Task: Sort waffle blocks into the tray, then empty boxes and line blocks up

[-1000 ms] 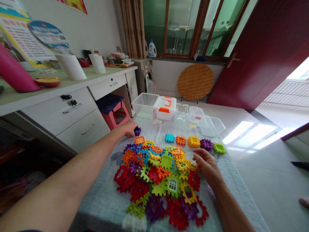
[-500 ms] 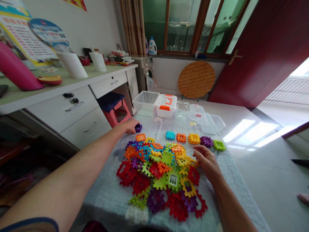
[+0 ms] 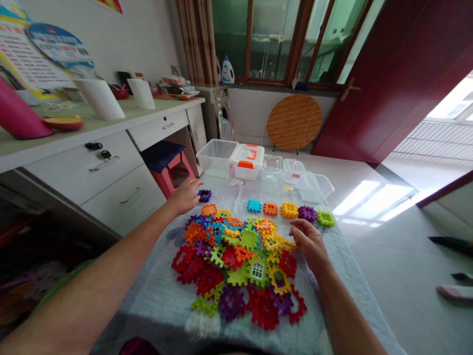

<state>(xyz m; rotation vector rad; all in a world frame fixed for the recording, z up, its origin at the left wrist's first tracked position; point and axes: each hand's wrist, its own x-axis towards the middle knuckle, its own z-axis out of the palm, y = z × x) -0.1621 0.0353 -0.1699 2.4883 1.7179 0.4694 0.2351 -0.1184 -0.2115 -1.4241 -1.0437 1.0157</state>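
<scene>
My left hand (image 3: pixel 185 196) is open beside a purple square building piece (image 3: pixel 204 195) at the table's left edge, fingers loosely stretched and apart from it. My right hand (image 3: pixel 309 242) hovers at the right side of a heap of interlocking pieces, fingers slightly bent and parted, with nothing visible in them. Closest to it are yellow pieces (image 3: pixel 272 243) and a red piece (image 3: pixel 288 263). Behind the heap runs a row: a blue piece (image 3: pixel 254 205), an orange piece (image 3: pixel 270 209), a yellow piece (image 3: pixel 288 210), a purple piece (image 3: pixel 307 214) and a green piece (image 3: pixel 325 219).
Along the far end of the cloth-covered table (image 3: pixel 148 301) stand an open clear bin (image 3: pixel 216 155), a lidded box with orange clips (image 3: pixel 247 160) and smaller clear containers (image 3: pixel 293 171). To the left are a white desk (image 3: pixel 107 172) and a pink stool (image 3: pixel 170 170).
My left hand has let go of the purple piece and drawn back slightly to its left, fingers opening. The piece stays on the cloth. My right hand hardly moves; the camera view shifts a little.
</scene>
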